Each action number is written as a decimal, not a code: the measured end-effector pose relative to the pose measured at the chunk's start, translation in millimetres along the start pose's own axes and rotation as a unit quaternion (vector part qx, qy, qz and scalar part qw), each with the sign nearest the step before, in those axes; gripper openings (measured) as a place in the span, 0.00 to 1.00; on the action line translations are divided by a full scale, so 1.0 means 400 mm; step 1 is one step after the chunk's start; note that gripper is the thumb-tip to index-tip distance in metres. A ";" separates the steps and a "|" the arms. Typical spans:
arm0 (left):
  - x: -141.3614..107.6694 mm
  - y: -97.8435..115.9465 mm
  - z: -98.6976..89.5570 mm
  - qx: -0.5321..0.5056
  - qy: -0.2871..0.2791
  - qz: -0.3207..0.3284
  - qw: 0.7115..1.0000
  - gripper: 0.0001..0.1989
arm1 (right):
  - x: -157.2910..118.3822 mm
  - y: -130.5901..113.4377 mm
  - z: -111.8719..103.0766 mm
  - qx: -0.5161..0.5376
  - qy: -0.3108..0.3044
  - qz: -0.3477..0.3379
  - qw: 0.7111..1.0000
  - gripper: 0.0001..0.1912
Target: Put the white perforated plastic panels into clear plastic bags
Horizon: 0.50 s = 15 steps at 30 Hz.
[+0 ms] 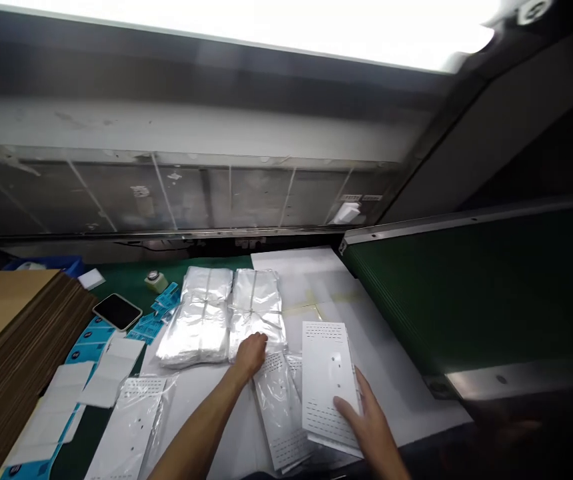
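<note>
My right hand [370,417] holds a small stack of white slotted panels [327,380], thumb on the front face and fingers behind the right edge. The panels have rows of short slits at both ends and a few small holes between. My left hand [251,355] is closed at the lower edge of the right bundle of clear plastic bags [257,303]; what its fingertips pinch is hidden. Between my hands lie similar slotted panels in clear bags [281,413]. A second tied bundle of clear bags [201,313] sits beside the first.
Another bagged panel [129,427] lies at the front left. Farther left are blue-and-white printed sheets [86,340], a phone [117,312], a small capped bottle [155,281] and stacked cardboard [26,333]. A green conveyor belt [491,287] borders the right, below a bright lamp.
</note>
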<state>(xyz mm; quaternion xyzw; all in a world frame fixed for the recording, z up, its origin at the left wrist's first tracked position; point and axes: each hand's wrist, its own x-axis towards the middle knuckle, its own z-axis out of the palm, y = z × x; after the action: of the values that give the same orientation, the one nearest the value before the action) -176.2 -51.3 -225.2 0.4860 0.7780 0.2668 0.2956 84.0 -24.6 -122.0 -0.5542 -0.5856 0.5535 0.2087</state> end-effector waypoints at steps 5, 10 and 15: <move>0.081 -0.024 0.036 0.158 -0.050 0.025 0.986 0.17 | -0.043 0.068 -0.088 0.043 0.034 0.034 0.998 0.44; 0.080 -0.032 0.049 0.216 -0.044 0.055 0.974 0.13 | -0.066 0.092 -0.070 0.047 0.040 0.032 0.998 0.44; 0.068 -0.040 0.049 0.220 -0.026 0.072 0.973 0.12 | -0.052 0.052 -0.033 0.054 0.015 0.022 0.998 0.43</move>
<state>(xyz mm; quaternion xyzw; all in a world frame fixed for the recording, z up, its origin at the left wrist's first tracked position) -181.1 -30.2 -255.2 0.6004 0.7726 0.0972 0.1820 110.2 -42.2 -128.6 -0.5630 -0.5391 0.5805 0.2353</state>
